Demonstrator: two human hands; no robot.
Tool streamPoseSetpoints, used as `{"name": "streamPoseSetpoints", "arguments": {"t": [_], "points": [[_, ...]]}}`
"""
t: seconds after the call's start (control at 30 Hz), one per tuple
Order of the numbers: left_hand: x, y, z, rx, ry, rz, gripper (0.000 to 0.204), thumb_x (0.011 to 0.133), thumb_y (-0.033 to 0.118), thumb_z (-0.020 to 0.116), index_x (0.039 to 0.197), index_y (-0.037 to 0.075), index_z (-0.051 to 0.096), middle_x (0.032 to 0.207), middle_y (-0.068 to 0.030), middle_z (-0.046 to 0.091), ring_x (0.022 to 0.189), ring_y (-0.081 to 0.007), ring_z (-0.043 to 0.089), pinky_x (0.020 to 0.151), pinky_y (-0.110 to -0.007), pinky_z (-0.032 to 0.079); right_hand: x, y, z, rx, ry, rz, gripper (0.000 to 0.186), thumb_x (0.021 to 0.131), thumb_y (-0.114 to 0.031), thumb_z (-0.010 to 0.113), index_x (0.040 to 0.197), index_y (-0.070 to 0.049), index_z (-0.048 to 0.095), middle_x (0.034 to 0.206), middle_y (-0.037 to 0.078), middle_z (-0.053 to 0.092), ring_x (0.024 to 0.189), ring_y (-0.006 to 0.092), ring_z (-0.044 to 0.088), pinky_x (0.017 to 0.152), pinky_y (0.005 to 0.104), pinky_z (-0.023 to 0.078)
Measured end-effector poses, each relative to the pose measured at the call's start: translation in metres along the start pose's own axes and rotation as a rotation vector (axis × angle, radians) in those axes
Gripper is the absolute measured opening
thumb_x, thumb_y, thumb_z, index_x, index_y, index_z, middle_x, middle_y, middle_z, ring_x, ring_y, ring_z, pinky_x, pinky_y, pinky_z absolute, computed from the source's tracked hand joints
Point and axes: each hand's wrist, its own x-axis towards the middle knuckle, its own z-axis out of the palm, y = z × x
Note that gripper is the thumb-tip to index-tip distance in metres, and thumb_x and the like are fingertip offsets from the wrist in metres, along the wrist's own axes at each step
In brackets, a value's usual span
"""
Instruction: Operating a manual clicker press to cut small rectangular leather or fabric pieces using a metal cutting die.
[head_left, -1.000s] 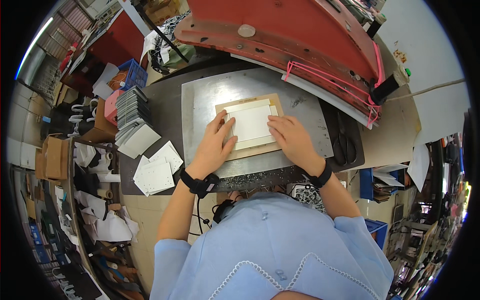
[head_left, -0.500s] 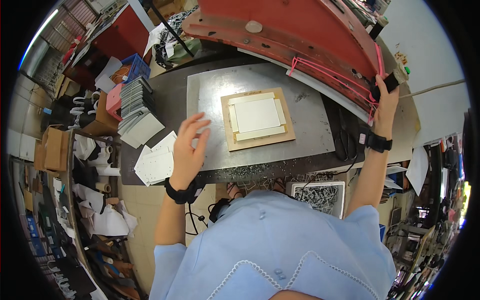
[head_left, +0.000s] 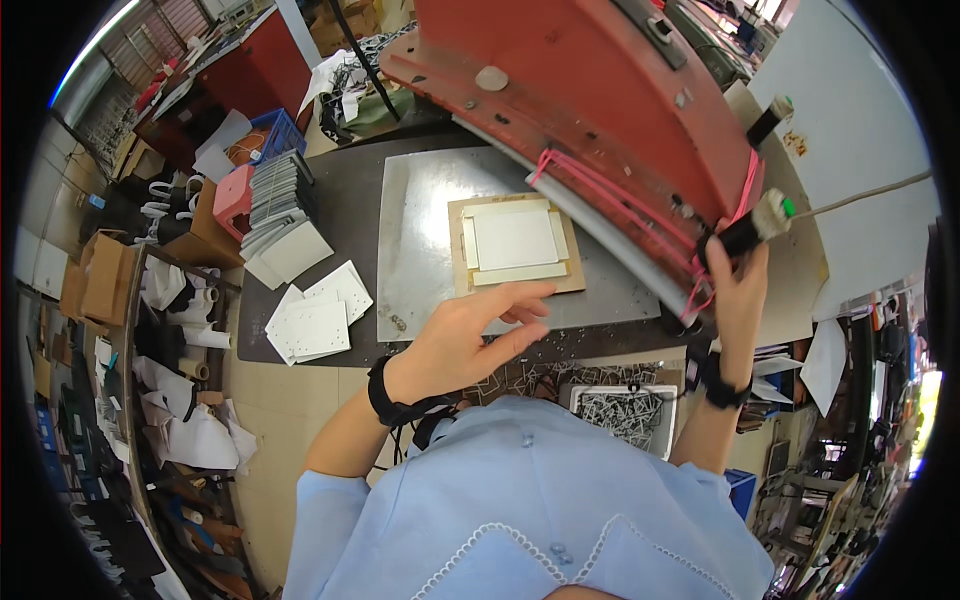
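Observation:
My right hand [head_left: 740, 290] is wrapped round the black handle [head_left: 738, 238] with a green button, at the near end of a big red press arm [head_left: 570, 70]. Pink cord is wound along the arm's lower edge. My left hand [head_left: 470, 335] holds nothing; its index finger reaches out and the others bend loosely. It hovers by the near edge of a brown wooden board [head_left: 457, 240]. On that board, pale strips frame a white rectangular sheet [head_left: 514, 240]. Beneath lies a shiny metal plate [head_left: 410, 220]. The arm's edge hangs over the plate's right side.
Left of the plate are loose white cards [head_left: 318, 322] and a leaning stack of grey-white pieces [head_left: 290, 240]. A pink stool [head_left: 234, 200] and a blue crate [head_left: 283, 138] stand behind. Below the table's front edge sits a white bin [head_left: 665, 420] of scraps. Crowded shelving lines the left.
The red arm has swung left and nearer over the plate, my right hand moving along on its handle. My left hand has shifted right from beside the cards to the board's near edge.

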Motion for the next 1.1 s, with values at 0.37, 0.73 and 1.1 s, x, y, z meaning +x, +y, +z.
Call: {"name": "streamPoseSetpoints", "arguments": {"t": [0.37, 0.73, 1.1], "points": [[0.052, 0.053, 0.009, -0.06, 0.042, 0.257, 0.092, 0.071, 0.03, 0.088, 0.144, 0.003, 0.039, 0.15, -0.0171, 0.037, 0.134, -0.0325, 0.041, 0.11, -0.04, 0.034, 0.105, 0.028, -0.076, 0.049, 0.347, -0.076, 0.049, 0.105, -0.038, 0.042, 0.133, 0.0, 0.053, 0.129, 0.014, 0.059, 0.121, 0.0214, 0.053, 0.106, 0.0343, 0.037], [-0.005, 0.06, -0.03, -0.502, 0.455, -0.006, 0.077, 0.093, 0.056, 0.041, 0.136, -0.007, 0.041, 0.059, -0.0071, 0.054, 0.051, -0.0143, 0.052, 0.048, -0.027, 0.043, 0.065, -0.027, -0.01, 0.703, -0.008, -0.016, 0.046, 0.098, -0.036, 0.045, 0.122, 0.002, 0.055, 0.08, 0.007, 0.061, 0.074, 0.0143, 0.059, 0.07, 0.0265, 0.046], [-0.023, 0.045, -0.053, -0.604, 0.504, 0.066, 0.073, 0.088, 0.035, 0.053, 0.144, -0.006, 0.031, 0.058, -0.0086, 0.054, 0.046, -0.0165, 0.051, 0.042, -0.028, 0.044, 0.045, -0.037, -0.003, 0.924, -0.192, 0.104, 0.027, 0.087, -0.029, 0.052, 0.082, -0.002, 0.054, 0.058, 0.007, 0.049, 0.049, 0.0155, 0.047, 0.051, 0.0283, 0.04]]}}
